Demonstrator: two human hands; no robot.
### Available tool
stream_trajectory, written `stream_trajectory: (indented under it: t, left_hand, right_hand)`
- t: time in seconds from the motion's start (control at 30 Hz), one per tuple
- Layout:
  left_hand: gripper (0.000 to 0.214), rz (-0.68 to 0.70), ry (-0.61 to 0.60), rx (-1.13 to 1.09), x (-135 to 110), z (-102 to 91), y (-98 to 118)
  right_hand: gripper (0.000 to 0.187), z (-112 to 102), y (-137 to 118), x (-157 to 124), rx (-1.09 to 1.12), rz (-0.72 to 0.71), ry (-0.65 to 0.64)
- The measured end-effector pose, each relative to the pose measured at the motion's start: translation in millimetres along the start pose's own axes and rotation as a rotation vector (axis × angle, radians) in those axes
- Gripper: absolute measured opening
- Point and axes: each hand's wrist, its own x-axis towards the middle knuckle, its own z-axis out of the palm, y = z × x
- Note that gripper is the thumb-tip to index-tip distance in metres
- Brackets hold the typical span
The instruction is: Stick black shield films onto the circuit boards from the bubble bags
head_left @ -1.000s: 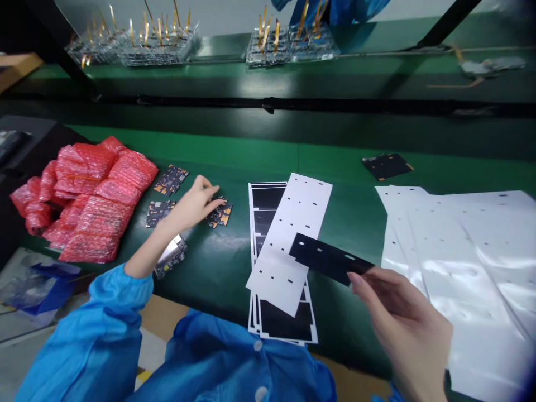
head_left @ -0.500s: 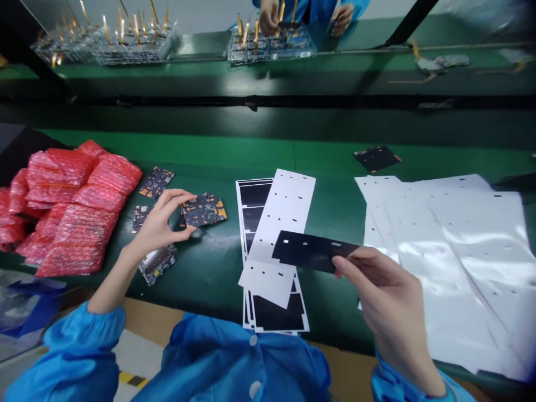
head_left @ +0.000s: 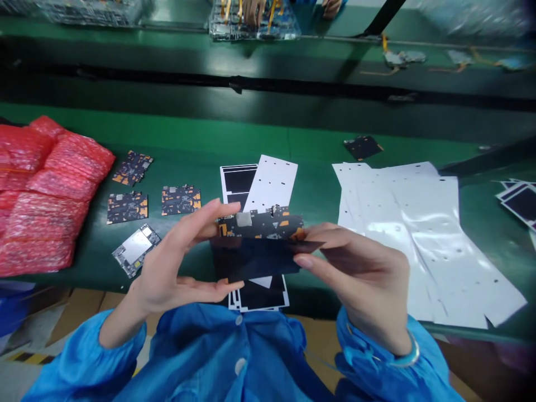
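Observation:
My left hand [head_left: 180,265] grips a dark circuit board [head_left: 268,226] by its left side, thumb below and fingers above. The board has orange patches and a silvery block along its top. My right hand [head_left: 355,273] pinches a thin black sheet [head_left: 251,258] at its right end. The sheet lies across the lower part of the board, covering it; whether it is stuck to it I cannot tell. Beneath both hands are a white punched sheet [head_left: 272,181] and a pile of white-edged black sheets [head_left: 266,293].
Several circuit boards [head_left: 181,200] lie to the left, beside red bubble-wrap packs [head_left: 50,206]. Glossy white sheets [head_left: 389,206] spread at the right. A dark board [head_left: 363,147] lies farther back. Across the raised shelf, a co-worker's hand [head_left: 253,11] is over stacked trays [head_left: 221,25].
My left hand has lifted a circuit board and carried it right, over the middle. My right hand has brought the black sheet left against it. The view has shifted right and down.

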Motion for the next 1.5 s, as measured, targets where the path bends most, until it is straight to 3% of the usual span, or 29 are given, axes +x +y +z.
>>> stream_trajectory:
  t: [0.47,0.8,0.93,1.03,1.13,1.27,1.37,1.4,1.43,1.5]
  left_hand:
    - [0.096,0.020,-0.065,0.044,1,-0.3,6]
    - [0.090,0.028,-0.071,0.049,0,-1.6,3]
    - [0.089,0.153,-0.054,0.159,5,-2.1,3]
    - [0.069,0.274,-0.113,0.355,7,-3.3,6]
    - [0.048,0.295,-0.226,0.500,11,-5.6,7]
    - [0.026,0.327,-0.388,0.468,44,-5.1,-12]
    - [0.024,0.268,-0.309,0.457,102,-0.4,-52]
    - [0.034,0.201,-0.265,0.485,123,1.0,-68]
    - [0.057,0.108,-0.251,0.517,142,1.8,-84]
    - [0.086,-0.076,-0.258,0.595,166,1.2,-108]
  right_hand:
    - [0.017,-7,-6,-6,0.008,0.150,0.064]
    - [0.016,-10,-6,-7,0.031,0.106,0.036]
    - [0.014,-8,-5,-5,0.004,0.078,0.029]
    - [0.011,-6,-8,-6,-0.137,0.020,0.021]
    - [0.011,-12,-7,-9,-0.496,-0.095,-0.024]
    - [0.040,-27,16,-13,-1.002,-0.066,0.049]
    - [0.045,-21,49,-17,-0.987,-0.002,-0.042]
    - [0.052,-15,60,-18,-0.926,-0.010,-0.136]
    - [0.068,-8,71,-19,-0.885,-0.022,-0.240]
    - [0.096,3,90,-22,-0.896,-0.018,-0.417]
